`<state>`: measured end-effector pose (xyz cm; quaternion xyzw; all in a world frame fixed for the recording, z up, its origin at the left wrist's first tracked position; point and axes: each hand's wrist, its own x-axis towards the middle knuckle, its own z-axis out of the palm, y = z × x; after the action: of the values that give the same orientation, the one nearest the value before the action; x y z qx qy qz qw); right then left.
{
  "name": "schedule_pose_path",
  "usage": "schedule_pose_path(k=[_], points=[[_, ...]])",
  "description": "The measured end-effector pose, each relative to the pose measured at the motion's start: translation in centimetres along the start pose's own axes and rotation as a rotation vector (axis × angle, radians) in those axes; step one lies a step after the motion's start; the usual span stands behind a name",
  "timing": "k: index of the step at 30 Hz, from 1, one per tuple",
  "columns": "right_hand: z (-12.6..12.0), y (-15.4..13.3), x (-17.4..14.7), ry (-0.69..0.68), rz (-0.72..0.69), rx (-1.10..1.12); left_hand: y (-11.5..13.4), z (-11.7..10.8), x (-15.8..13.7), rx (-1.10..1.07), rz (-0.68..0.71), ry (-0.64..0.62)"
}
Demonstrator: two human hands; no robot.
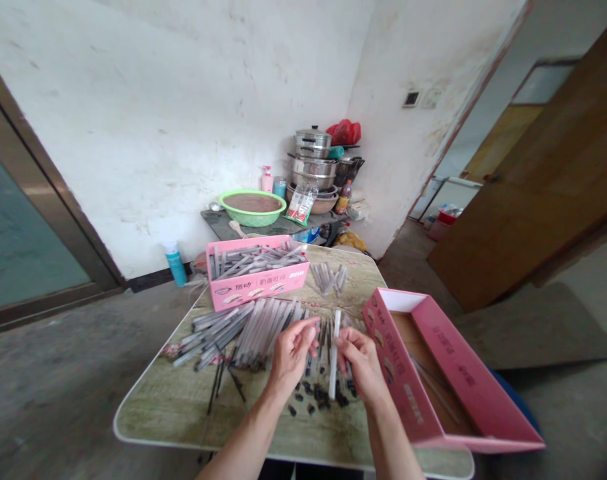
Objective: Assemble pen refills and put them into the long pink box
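Note:
My right hand (359, 357) grips a whitish translucent pen barrel (335, 357) between thumb and fingers, upright over the table. Beside it on the left, my left hand (296, 350) is half curled, index finger reaching toward the barrel; I see nothing in it. Under and between the hands lie small black pen caps (323, 393) and several dark thin pen parts. Left of my left hand, a row of translucent barrels (263, 330) lies next to a looser pile of grey pens (216, 333). Thin black sticks (216, 383) lie in front of that pile.
A pink box (258, 287) full of pens stands at the table's back left. Another pink box (423, 400), holding a few pens, is at the right edge. More barrels (328, 277) lie at the back. Behind are a green basin (253, 217) and stacked pots (313, 167).

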<state>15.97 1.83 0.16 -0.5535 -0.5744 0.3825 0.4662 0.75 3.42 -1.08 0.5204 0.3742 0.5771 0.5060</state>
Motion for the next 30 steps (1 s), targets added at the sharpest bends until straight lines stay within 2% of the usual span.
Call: schedule_pose_path(k=[3, 6, 12, 18, 21, 25, 27, 29, 30], points=[[0.4, -0.4, -1.6, -0.208, 0.06, 0.278, 1.0, 0.0, 0.1, -0.193, -0.136, -0.161], [1.1, -0.4, -3.3, -0.367, 0.179, 0.619, 1.0, -0.2, -0.4, -0.322, -0.228, -0.237], [2.7, -0.2, -5.3, -0.354, 0.304, 0.797, 1.1, -0.5, -1.1, -0.369, -0.286, -0.242], [3.7, -0.8, -6.2, -0.303, 0.351, 0.897, 2.3, -0.9, -1.5, -0.386, -0.311, -0.323], [3.7, -1.2, -6.2, -0.255, 0.259, 0.717, 2.3, -0.7, -1.7, -0.347, -0.262, -0.276], [3.5, -1.4, -6.1, -0.015, -0.058, 0.026, 2.1, 0.1, -2.1, -0.299, -0.19, -0.119], [3.6, -1.4, -6.1, 0.124, -0.156, -0.268, 2.0, 0.4, -2.3, -0.273, -0.172, -0.033], [3.9, -1.4, -6.0, 0.206, -0.164, -0.359, 2.1, 0.5, -2.3, -0.266, -0.166, 0.01], [4.0, -1.5, -6.0, 0.195, -0.14, -0.315, 2.2, 0.4, -2.2, -0.27, -0.17, 0.0]])
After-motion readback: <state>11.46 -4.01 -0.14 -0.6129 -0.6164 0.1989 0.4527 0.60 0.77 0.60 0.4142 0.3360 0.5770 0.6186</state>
